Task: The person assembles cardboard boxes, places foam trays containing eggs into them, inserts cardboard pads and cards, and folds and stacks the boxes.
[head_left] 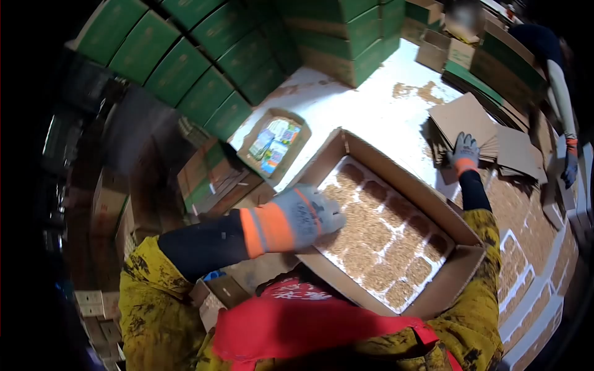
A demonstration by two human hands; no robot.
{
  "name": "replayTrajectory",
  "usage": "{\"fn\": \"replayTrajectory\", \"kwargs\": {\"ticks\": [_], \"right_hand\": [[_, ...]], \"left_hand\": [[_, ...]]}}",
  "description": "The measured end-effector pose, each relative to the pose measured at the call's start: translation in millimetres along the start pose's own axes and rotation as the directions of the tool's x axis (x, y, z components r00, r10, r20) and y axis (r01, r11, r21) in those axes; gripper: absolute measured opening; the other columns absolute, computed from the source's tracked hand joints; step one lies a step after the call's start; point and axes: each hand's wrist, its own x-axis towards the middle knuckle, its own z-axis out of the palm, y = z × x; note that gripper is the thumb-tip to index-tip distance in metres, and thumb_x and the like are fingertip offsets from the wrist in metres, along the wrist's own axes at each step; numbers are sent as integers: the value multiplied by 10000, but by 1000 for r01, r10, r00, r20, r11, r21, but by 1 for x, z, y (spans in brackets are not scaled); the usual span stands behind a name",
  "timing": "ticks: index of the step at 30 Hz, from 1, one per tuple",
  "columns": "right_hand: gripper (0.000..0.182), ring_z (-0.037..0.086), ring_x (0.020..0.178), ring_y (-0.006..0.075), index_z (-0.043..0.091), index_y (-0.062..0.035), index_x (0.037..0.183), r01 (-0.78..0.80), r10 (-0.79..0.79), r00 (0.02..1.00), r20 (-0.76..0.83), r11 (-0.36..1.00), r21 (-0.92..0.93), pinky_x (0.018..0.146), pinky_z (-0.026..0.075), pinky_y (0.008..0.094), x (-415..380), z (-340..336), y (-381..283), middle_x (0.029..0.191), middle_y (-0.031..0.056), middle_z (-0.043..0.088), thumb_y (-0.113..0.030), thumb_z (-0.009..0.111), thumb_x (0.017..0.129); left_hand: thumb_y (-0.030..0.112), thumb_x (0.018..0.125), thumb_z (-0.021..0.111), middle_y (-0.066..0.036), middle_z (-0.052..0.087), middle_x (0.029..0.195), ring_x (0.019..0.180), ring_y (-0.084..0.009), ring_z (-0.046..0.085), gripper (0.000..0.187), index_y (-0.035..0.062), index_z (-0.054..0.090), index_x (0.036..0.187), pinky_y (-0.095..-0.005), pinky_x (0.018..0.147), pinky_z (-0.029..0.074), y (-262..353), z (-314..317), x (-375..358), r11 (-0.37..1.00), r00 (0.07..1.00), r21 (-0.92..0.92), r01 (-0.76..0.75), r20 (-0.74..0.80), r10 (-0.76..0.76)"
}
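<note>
An open cardboard box stands in front of me, holding a white tray whose compartments are full of brown, grain-like material. My left hand, in a grey and orange glove, is over the left side of the tray; its fingers are blurred, so their grip is unclear. Beyond the box on the right, my right hand, gloved the same way, lies with fingers spread on a stack of flat cardboard sheets.
Green boxes are stacked high at the back left. A small carton holds colourful packets. More filled trays lie at the right. A co-worker's gloved hand hangs at the far right, near flattened cartons.
</note>
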Motion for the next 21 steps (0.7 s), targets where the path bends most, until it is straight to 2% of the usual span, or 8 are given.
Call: {"fn": "replayTrajectory", "kwargs": {"ticks": [4,6,7,9,11,13,15,21], "right_hand": [[406,600,1035,306,552,-85,1229,124,-107,977,-187,989,81,898,474,386,-20,26,18,1155,135,618,-155,562,829],[342,616,1033,272,613,-145,1178,128,-93,969,-229,981,145,881,485,381,-20,14,51,1152,90,636,-158,560,841],[327,622,992,291,618,-174,1159,-2,3,1000,-5,989,149,879,477,390,-31,-20,45,1138,88,637,-223,595,837],[371,618,989,303,600,-174,1199,53,-62,995,75,992,119,893,461,402,-49,-32,46,1131,102,639,-239,615,834],[364,609,982,321,600,-165,1208,236,-217,910,-354,972,10,889,456,413,-69,-48,58,1140,106,635,-215,604,848],[339,584,1080,282,591,-88,1230,169,26,904,-428,896,411,949,436,355,-88,-88,59,1221,124,604,-95,531,897],[336,565,1100,206,556,-14,1257,32,367,885,-286,565,824,958,422,303,-104,-82,95,1225,119,602,-98,495,937],[404,494,1198,194,522,55,1269,-85,670,728,-147,301,950,1037,354,304,-218,-173,61,1294,122,547,-220,457,980]], "left_hand": [[-3,796,606,-87,658,897,768,-184,635,345,21,604,1140,-290,685,499,-37,-6,-60,941,660,-330,77,-690,-296],[26,856,594,-100,658,961,859,-151,637,237,15,642,1088,-280,749,495,-78,29,-70,721,376,-625,300,-617,-691],[57,865,603,-99,658,980,857,-151,636,222,13,645,1079,-271,767,491,-105,53,-75,647,296,-689,328,-575,-763],[153,842,636,-112,670,939,833,-200,648,190,38,673,989,-308,751,494,-179,135,-97,555,298,-691,463,-468,-832],[338,797,668,-130,669,925,842,-270,649,280,79,689,900,-375,744,493,-227,193,-97,429,302,-618,659,-304,-903],[440,753,691,-132,666,948,900,-279,641,392,82,681,913,-389,781,484,-256,225,-78,282,307,-525,803,-42,-951],[512,700,720,-134,663,982,957,-295,624,490,88,663,937,-395,815,477,-277,259,-58,231,292,-391,891,103,-951],[432,735,711,-149,673,959,931,-315,630,420,75,674,953,-394,806,478,-306,299,-65,234,328,-582,779,60,-943]]}}
